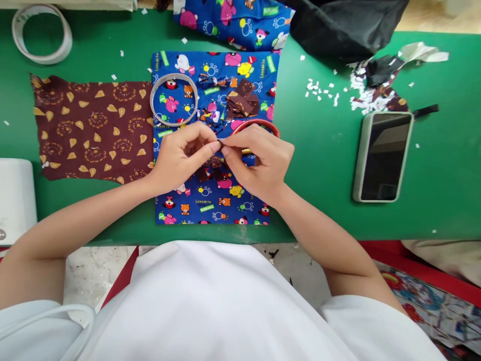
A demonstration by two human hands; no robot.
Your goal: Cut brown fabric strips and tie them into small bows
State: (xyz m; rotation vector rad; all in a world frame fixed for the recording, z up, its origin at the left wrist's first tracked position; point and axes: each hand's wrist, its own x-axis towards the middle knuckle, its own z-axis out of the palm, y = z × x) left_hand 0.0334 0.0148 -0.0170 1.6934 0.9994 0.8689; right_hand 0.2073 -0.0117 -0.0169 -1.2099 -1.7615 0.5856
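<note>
My left hand (186, 156) and my right hand (263, 161) meet fingertip to fingertip over a blue cartoon-print cloth (210, 213). Both pinch at a tiny dark piece (220, 143), too small to name and mostly covered by the fingers. A red curved rim (259, 122) shows just behind my right hand, which hides the rest of it. On the cloth beyond the hands lie a tape ring (153, 100), a pile of brown printed fabric strips (243, 100) and blue fabric scraps (216, 81). Small brown scraps (216, 162) lie beneath the fingers.
Left of the blue cloth is a brown leaf-print fabric (93, 128), with a tape roll (66, 47) behind it. A phone (384, 158) rests on the green table (319, 175) at right. White paper bits (363, 95) and a black bag (338, 27) are farther back.
</note>
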